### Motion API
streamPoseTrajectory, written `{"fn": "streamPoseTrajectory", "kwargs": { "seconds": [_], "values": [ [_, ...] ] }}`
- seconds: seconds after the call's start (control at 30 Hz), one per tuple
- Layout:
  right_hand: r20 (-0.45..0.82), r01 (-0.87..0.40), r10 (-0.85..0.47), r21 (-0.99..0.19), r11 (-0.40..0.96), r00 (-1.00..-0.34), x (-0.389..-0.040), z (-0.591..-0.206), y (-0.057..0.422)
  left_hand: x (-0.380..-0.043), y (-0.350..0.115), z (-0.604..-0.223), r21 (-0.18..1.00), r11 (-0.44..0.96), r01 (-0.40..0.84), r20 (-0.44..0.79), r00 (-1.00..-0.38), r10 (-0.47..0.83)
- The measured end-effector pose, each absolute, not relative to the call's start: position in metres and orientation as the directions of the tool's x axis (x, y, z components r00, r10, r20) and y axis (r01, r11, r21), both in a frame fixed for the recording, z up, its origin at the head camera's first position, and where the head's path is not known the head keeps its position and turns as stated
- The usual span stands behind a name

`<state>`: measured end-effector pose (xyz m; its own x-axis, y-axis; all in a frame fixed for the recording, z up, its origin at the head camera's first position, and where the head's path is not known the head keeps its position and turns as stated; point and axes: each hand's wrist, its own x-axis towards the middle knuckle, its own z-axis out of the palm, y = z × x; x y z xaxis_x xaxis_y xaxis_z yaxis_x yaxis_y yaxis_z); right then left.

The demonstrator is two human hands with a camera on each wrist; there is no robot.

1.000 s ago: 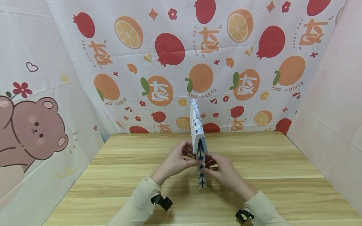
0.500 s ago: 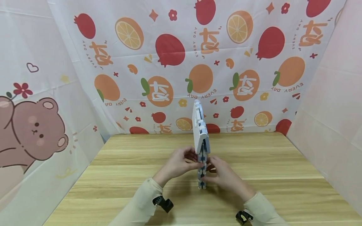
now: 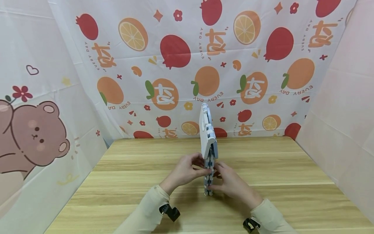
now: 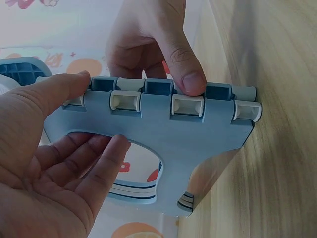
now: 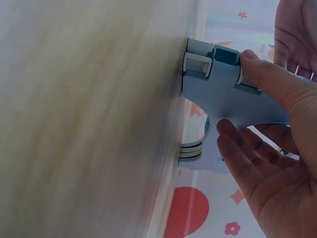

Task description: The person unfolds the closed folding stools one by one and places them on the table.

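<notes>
A folded plastic stool [image 3: 206,130], white and pale blue, stands on its narrow edge in the head view, its hinged side facing me. My left hand [image 3: 185,170] grips it partway down: the thumb presses the hinged edge, and the fingers [image 4: 114,158] lie at the oval cut-out of the blue panel [image 4: 173,124]. Lower down, my right hand [image 3: 232,183] holds the other side. In the right wrist view its thumb [image 5: 262,69] rests on the hinge knuckles, with fingertips against the panel below. Striped feet [image 5: 190,151] show under the panel.
The stool's lower end meets a wooden table [image 3: 131,195]. Behind it hangs a fruit-print cloth [image 3: 181,81], with a bear-print cloth [image 3: 41,136] at left and a plain pale one [image 3: 342,130] at right. Black camera straps [image 3: 169,211] circle both sleeves.
The stool's upper part has swung slightly to the right. Both hands have shifted a little downward with their hold kept, the right thumb now lower on the hinged edge.
</notes>
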<state>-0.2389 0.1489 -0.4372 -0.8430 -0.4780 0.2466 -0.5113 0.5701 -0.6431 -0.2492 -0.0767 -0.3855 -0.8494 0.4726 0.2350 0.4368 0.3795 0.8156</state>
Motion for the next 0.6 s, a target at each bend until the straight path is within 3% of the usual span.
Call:
{"fn": "streamPoseTrajectory", "kwargs": {
  "seconds": [0.6],
  "values": [
    [0.204,-0.47,-0.485,-0.709,0.526,-0.85,-0.2406,-0.4329,0.152,-0.2497,-0.08,-0.3835,0.801,0.408,0.438,0.218,-0.848,0.482]
  ]
}}
